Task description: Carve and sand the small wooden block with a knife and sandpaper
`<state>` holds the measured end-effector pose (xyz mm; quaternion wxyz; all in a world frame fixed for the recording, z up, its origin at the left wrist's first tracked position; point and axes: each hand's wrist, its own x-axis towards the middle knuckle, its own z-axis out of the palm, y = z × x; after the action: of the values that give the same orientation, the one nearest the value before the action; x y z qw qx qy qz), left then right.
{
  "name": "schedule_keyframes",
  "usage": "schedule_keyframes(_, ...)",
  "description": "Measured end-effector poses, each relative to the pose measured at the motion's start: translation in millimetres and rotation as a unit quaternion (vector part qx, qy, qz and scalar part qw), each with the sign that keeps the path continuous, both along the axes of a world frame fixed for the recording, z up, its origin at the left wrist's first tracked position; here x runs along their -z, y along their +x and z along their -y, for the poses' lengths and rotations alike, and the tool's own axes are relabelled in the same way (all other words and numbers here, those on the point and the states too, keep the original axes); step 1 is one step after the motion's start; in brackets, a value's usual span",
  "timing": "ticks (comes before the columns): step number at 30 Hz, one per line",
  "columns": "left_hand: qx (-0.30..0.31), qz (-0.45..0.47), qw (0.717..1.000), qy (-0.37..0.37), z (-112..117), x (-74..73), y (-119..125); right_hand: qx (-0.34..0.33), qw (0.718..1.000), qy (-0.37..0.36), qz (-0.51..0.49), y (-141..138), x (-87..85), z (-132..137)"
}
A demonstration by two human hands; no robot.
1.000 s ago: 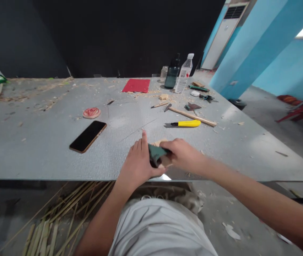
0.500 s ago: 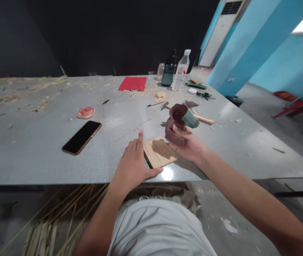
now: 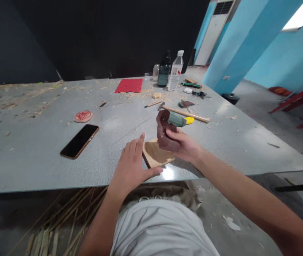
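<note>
A flat square wooden board [image 3: 153,159] lies on the table near its front edge. My left hand [image 3: 131,165] rests beside it, index finger along the board's left side and thumb stretched along the near edge. The fingers are extended, holding nothing. In my right hand [image 3: 184,145] is a curled piece of sandpaper [image 3: 164,137], reddish brown on one face and grey-green on the other. My right thumb presses on it from above. The sandpaper is held over the board's far right part and hides that corner.
Left of my hands lie a phone [image 3: 80,141] and a round wooden disc with a red design [image 3: 83,116]. Beyond are a hammer [image 3: 185,113], a yellow object [image 3: 189,120], a thin carving tool [image 3: 152,104], red paper [image 3: 129,85] and a water bottle [image 3: 176,73]. Wood shavings litter the table.
My right hand has moved slightly left, bringing the sandpaper over more of the board. The yellow object shows behind it now. The left hand keeps its place by the board.
</note>
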<state>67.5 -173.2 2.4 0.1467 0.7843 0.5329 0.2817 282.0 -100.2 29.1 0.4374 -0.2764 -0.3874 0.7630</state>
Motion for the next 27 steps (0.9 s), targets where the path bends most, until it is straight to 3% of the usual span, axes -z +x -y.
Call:
schedule_keyframes(3,0.014,0.060,0.998,0.006,0.6,-0.4,-3.2,-0.001,1.000,0.003,0.029,-2.7,3.6,2.1)
schedule_keyframes(7,0.031,0.159,0.987,-0.008,3.3,-3.1,-9.0,0.001,0.993,0.077,0.088,-7.3,7.1,6.9)
schedule_keyframes(12,0.030,0.257,0.966,-0.011,6.2,-8.7,-10.7,-0.103,0.966,0.181,0.153,-11.4,3.2,14.3)
schedule_keyframes(16,0.020,0.272,0.961,-0.040,6.5,-10.3,-9.9,-0.165,0.957,0.165,0.174,-11.9,1.0,19.2)
schedule_keyframes(22,-0.008,0.293,0.954,-0.056,5.0,-8.5,-11.4,-0.138,0.962,0.170,0.164,-13.0,-2.0,20.7)
schedule_keyframes(27,0.023,0.299,0.949,-0.099,6.6,-13.1,-10.9,-0.129,0.958,0.188,0.174,-14.3,-6.1,21.2)
